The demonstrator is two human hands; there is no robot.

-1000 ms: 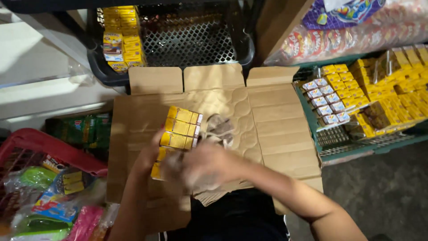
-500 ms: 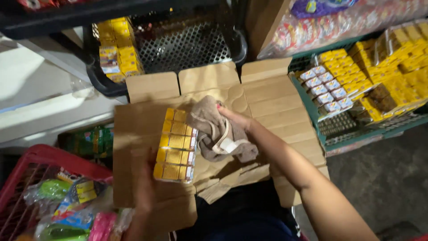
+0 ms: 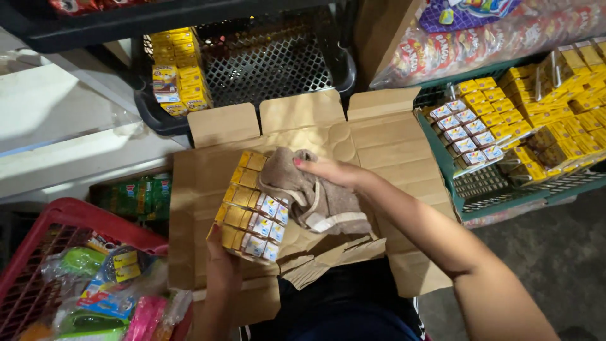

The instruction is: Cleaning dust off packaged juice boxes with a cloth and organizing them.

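Dim indoor scene, warm overhead light on the flattened cardboard, deep shadow at lower frame and under shelves, slight softness, mild edge distortion.

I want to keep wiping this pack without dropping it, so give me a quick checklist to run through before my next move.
1. Left hand supports the pack of small yellow boxes from its near end: ok.
2. Right hand grips the brown cloth: ok.
3. Cloth lies on the pack: ok, it covers the right upper part.
4. Pack is over the flattened cardboard box: ok.
5. Pack's wrapping intact: cannot tell.
6. Underside of the pack clean: cannot tell, hidden.
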